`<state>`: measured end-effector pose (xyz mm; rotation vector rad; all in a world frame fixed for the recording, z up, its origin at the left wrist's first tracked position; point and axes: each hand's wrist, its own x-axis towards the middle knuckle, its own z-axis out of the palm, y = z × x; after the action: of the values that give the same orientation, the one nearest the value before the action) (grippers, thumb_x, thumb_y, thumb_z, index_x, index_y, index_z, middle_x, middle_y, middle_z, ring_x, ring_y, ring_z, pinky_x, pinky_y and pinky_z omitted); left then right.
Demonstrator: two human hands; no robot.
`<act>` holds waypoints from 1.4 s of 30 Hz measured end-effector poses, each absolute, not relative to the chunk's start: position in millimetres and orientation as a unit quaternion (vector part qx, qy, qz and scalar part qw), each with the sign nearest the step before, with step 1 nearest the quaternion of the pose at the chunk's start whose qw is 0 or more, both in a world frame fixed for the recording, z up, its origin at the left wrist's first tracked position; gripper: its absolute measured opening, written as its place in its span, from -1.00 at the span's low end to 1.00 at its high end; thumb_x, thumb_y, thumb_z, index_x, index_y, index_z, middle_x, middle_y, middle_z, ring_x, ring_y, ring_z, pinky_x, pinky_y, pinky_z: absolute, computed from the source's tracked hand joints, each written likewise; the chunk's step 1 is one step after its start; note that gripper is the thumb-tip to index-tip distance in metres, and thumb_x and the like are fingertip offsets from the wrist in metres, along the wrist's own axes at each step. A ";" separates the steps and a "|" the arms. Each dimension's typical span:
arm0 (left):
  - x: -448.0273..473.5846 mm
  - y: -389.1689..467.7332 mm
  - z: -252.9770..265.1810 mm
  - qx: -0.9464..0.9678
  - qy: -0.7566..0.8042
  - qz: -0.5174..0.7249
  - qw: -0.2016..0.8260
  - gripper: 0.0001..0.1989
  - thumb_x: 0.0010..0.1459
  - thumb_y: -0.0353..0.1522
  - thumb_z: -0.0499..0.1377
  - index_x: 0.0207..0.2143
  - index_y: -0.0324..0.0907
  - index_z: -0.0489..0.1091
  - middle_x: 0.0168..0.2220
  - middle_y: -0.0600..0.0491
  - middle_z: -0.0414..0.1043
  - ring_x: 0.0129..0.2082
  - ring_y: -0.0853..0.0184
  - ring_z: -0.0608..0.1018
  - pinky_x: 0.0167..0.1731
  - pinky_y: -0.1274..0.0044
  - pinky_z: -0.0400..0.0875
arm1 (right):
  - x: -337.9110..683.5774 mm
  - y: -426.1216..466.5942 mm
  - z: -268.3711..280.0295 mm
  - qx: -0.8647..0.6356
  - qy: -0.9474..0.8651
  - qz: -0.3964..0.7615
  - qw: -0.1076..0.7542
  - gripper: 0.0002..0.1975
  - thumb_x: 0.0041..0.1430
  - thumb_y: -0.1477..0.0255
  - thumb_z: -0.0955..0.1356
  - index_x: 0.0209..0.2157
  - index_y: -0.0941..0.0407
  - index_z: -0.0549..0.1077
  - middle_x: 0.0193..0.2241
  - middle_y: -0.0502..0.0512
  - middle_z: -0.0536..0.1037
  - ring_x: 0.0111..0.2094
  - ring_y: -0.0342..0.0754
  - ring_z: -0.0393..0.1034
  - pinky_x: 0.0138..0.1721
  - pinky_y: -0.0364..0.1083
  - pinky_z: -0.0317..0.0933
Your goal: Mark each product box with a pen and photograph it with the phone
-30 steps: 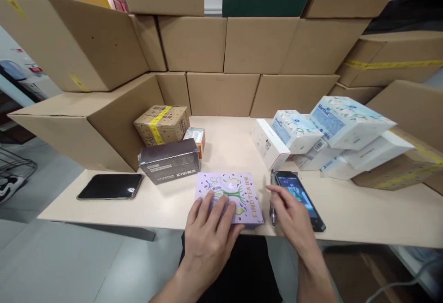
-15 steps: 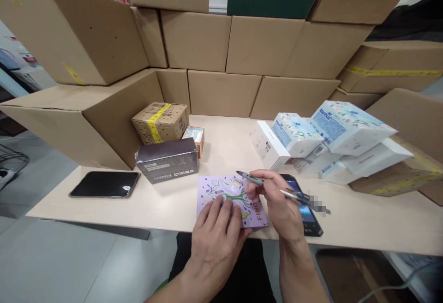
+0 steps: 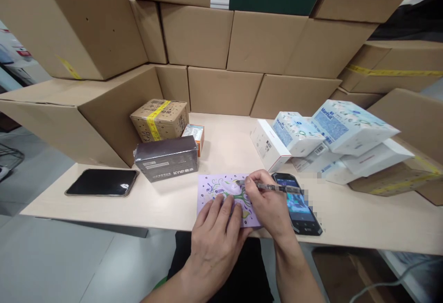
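A purple card or booklet (image 3: pixel 254 220) printed with green vines and dark spots lies at the table's front edge. My left hand (image 3: pixel 216 238) rests on its lower left part, fingers stretched out over the print and thumb by the near edge. In my right hand (image 3: pixel 273 208) is a pen (image 3: pixel 261 186), pinched between thumb and fingers. The pen's tip is over a pale shape in the upper part of the print; whether it touches is too small to tell. Beside that hand lies a phone (image 3: pixel 294 204) with a lit screen, partly covered by the hand and pen.
Another phone (image 3: pixel 102 182), screen dark, lies at the left. Behind it stand a dark wrapped box (image 3: pixel 166 159), a taped carton (image 3: pixel 161 119) and a small orange-white box (image 3: pixel 194 136). Tissue packs (image 3: pixel 355 125) and a white box (image 3: pixel 269 145) are at the right. Stacked cartons (image 3: pixel 224 92) wall the back.
My right hand has lowered onto the card and moved slightly left, with the pen now tilted flatter and its tip at the print. My left hand has stayed on the card.
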<state>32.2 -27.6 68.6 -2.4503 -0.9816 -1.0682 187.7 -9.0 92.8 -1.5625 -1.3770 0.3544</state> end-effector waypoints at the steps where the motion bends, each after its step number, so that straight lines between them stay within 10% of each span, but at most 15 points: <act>1: 32.1 -27.6 69.0 -0.852 -0.340 -0.370 0.147 -0.70 0.26 -0.26 0.19 -0.08 -0.29 0.49 -0.04 -0.14 0.57 -0.03 0.06 0.58 -0.06 0.28 0.45 | 187.8 -8.9 92.9 -0.643 -0.568 0.147 0.491 -0.78 0.26 0.30 0.26 -0.46 0.05 0.31 -0.59 -0.12 0.36 -0.54 -0.17 0.26 -0.47 -0.19 0.16; 25: 31.6 -27.0 65.8 -0.850 -0.337 -0.381 0.137 -0.70 0.25 -0.28 0.20 -0.05 -0.29 0.48 -0.04 -0.14 0.57 -0.03 0.01 0.59 -0.07 0.26 0.44 | 188.3 -8.9 91.6 -0.636 -0.580 0.139 0.490 -0.76 0.30 0.31 0.25 -0.46 0.06 0.31 -0.58 -0.11 0.38 -0.53 -0.16 0.31 -0.44 -0.18 0.19; 32: 29.9 -25.8 66.4 -0.853 -0.336 -0.376 0.135 -0.69 0.25 -0.25 0.21 -0.05 -0.28 0.47 -0.02 -0.13 0.57 -0.02 0.03 0.58 -0.07 0.27 0.47 | 202.5 -26.4 71.0 -0.681 -0.437 0.076 0.584 -0.76 0.30 0.24 0.29 -0.10 0.05 0.45 -0.24 0.07 0.56 -0.24 -0.03 0.47 -0.15 -0.01 0.33; 37: 29.8 -12.1 67.1 -0.848 -0.347 -0.375 0.138 -0.69 0.26 -0.25 0.20 -0.05 -0.28 0.46 -0.02 -0.14 0.56 -0.01 0.04 0.57 -0.05 0.25 0.46 | 231.6 -46.9 49.6 -0.688 -0.578 -0.005 0.440 -0.61 0.30 0.49 0.19 0.12 0.08 0.40 0.04 0.22 0.48 0.00 0.11 0.38 0.00 0.12 0.26; 42: 30.8 -2.9 64.4 -0.849 -0.349 -0.370 0.142 -0.68 0.25 -0.25 0.21 -0.03 -0.28 0.45 0.00 -0.15 0.54 0.02 0.02 0.55 -0.05 0.26 0.46 | 232.1 -47.1 31.2 -0.718 -0.664 -0.067 0.200 -0.39 0.18 0.69 0.14 0.22 0.05 0.32 0.06 0.22 0.48 -0.21 0.10 0.29 -0.20 0.08 0.27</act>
<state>30.8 -2.9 64.4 -2.4506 -1.0069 -1.0667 232.1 -47.1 31.2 -2.0055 -1.8544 -0.1877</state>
